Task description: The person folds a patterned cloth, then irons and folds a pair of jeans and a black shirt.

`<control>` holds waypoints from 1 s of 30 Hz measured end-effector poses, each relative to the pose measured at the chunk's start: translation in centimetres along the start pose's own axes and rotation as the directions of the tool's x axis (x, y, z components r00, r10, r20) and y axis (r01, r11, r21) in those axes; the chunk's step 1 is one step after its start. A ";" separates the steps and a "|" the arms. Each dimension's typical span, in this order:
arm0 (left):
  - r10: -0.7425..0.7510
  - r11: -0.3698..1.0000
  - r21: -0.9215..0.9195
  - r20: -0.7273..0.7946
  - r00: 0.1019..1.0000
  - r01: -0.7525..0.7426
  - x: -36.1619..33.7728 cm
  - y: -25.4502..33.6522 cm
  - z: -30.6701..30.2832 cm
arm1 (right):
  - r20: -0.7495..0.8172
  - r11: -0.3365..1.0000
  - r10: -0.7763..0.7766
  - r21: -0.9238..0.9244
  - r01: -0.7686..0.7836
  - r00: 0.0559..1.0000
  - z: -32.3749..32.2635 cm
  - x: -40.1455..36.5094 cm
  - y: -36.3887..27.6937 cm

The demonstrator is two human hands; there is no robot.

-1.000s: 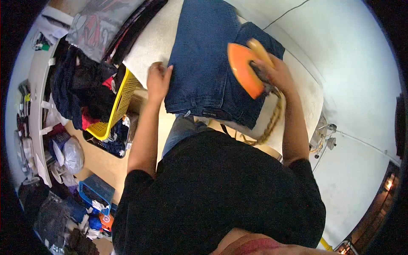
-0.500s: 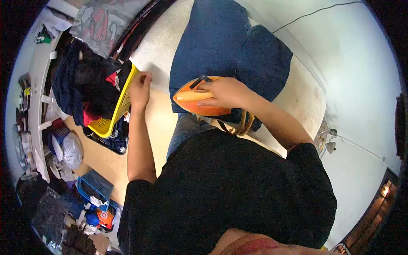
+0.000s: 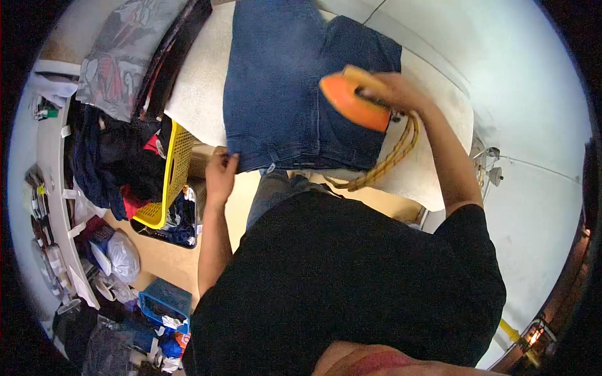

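Observation:
A pair of dark blue jeans (image 3: 276, 81) lies spread on a pale ironing table (image 3: 194, 94), waistband toward me. My right hand (image 3: 401, 94) is wrapped round the handle of an orange iron (image 3: 351, 103), slightly blurred and over the right part of the jeans. From the back of the iron a yellow patterned cord (image 3: 389, 166) loops down past the waistband. At the near left corner of the waistband, the fingers of my left hand (image 3: 221, 175) pinch the denim edge.
Left of the table stands a yellow basket (image 3: 175, 169) heaped with dark clothes, a black crate (image 3: 182, 232) beneath it. Folded printed garments (image 3: 116, 69) hang at the far left. Lower down are a white plastic bag (image 3: 123, 255) and a blue basket (image 3: 164, 301). A white wall (image 3: 527, 106) borders the right.
My right hand has moved the iron up and right, away from the waistband. My left hand has come from beside the yellow basket to the jeans' corner. The camera view has shifted.

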State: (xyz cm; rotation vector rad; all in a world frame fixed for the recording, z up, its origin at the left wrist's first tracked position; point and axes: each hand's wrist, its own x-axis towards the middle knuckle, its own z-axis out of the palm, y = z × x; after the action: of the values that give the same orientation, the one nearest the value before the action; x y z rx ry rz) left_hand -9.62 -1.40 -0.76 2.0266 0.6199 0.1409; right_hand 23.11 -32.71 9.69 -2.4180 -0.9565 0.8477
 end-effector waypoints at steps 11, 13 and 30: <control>-0.214 0.963 -0.145 0.099 0.972 0.227 0.6 -2.0 -1.6 | -0.214 0.964 -0.076 -0.265 0.017 0.974 5.4 -3.1 0.1; -0.235 0.943 -0.218 0.093 0.967 0.251 0.4 -0.9 -1.3 | -0.364 0.990 0.105 -0.054 -0.133 0.926 3.0 -1.5 2.0; 0.334 0.832 0.459 0.036 0.942 -0.312 -2.1 1.5 0.6 | -0.570 0.735 0.654 0.326 -0.594 0.498 2.3 -20.7 17.0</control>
State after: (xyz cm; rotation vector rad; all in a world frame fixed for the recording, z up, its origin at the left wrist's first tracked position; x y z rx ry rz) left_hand -10.69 -3.48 0.46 2.5921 0.3478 0.2621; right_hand 17.60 -58.83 6.54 -2.6778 0.2761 0.1358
